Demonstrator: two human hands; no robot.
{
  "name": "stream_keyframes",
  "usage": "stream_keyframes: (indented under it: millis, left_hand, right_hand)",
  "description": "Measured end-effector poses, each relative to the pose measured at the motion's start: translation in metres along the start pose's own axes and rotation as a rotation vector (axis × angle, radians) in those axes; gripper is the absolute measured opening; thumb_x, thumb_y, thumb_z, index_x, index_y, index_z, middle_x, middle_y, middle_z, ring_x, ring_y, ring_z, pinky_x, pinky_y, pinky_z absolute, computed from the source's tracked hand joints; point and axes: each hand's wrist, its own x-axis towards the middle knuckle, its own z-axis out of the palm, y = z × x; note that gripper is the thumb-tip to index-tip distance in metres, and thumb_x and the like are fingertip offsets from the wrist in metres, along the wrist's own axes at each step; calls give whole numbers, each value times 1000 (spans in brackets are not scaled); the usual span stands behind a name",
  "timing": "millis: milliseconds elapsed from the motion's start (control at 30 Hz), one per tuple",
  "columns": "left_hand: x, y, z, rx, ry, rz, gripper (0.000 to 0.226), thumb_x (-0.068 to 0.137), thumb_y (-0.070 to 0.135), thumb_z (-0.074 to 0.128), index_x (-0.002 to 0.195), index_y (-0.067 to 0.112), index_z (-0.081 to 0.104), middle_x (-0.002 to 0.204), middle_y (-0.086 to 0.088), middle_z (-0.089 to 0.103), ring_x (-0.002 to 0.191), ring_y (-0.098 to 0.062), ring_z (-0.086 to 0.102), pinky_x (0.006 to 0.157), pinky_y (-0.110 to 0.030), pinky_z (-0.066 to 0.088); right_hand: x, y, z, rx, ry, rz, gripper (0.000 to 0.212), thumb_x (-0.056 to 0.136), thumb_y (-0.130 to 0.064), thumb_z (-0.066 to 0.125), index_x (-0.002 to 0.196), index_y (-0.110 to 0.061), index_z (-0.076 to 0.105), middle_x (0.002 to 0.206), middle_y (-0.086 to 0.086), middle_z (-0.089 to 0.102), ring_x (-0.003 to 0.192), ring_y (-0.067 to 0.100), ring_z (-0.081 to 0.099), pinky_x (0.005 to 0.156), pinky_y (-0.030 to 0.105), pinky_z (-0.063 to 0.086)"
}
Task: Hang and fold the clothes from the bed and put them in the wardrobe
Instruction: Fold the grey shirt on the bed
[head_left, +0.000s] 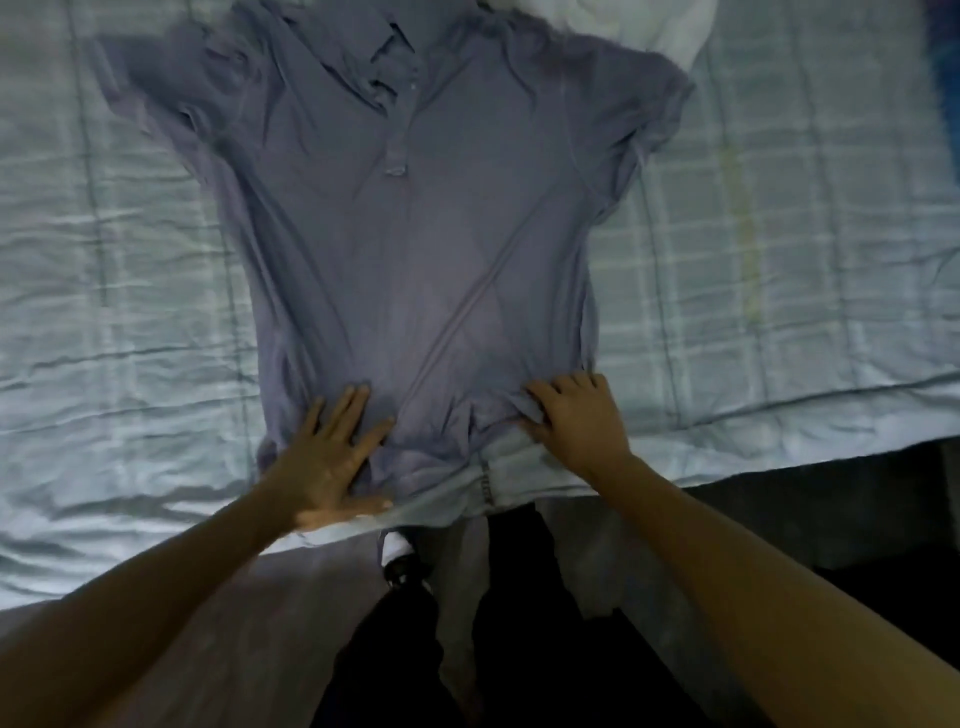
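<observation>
My left grip (332, 457) rests flat, open, on the polo shirt (415, 234) hem; right grip (576, 421) pinches it. Collar's off at 12 o'clock.

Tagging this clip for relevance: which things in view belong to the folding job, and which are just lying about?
Job: polo shirt; left hand flat on its hem; right hand gripping the hem.
Lying about: checked bedsheet; white cloth.

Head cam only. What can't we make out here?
Head view: white cloth behind the polo shirt, cut off by the top edge; garment type unclear.
Right hand fingertips, tucked under at the hem: grip or press unclear.
Dark object below the bed edge: too dim.
Wardrobe: out of frame.
</observation>
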Motion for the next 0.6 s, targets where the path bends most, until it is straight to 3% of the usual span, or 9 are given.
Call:
stream_keyframes:
  millis: [67,167,233,367,600]
  left_hand:
    - [-13,-2,3,27,34,-40,80,83,67,38,144,15,35,151,-26,25,138,-39,24,107,-57,19]
    - [-28,-4,-2,64,105,-125,55,82,39,50,128,9,56,130,-29,50,118,-44,49,94,-55,38]
    - [-35,-4,-9,111,107,-179,49,71,23,71,115,4,61,108,-25,58,97,-41,57,76,-46,45]
    - [-54,-10,-25,90,90,-261,56,47,-1,84,100,2,65,77,-20,59,61,-38,59,45,-37,46]
    - [-96,-19,-55,137,135,-240,49,45,-5,84,89,3,66,70,-16,58,45,-31,57,37,-30,45]
  right_hand:
    - [-22,2,-2,-61,8,16,35,61,-14,72,96,-18,70,65,7,61,60,30,57,62,33,39]
    - [-50,2,-10,-115,22,127,37,71,-11,45,95,-20,72,68,8,65,53,30,56,60,32,37]
    - [-61,4,-14,-139,25,241,39,71,-7,44,98,-17,71,69,11,64,54,31,57,61,35,39]
    - [-71,4,-23,-181,34,343,29,69,6,62,92,-8,70,70,15,60,65,33,57,67,41,42]
    - [-95,2,-32,-124,176,274,28,61,7,71,86,-6,70,75,15,54,62,33,54,63,39,41]
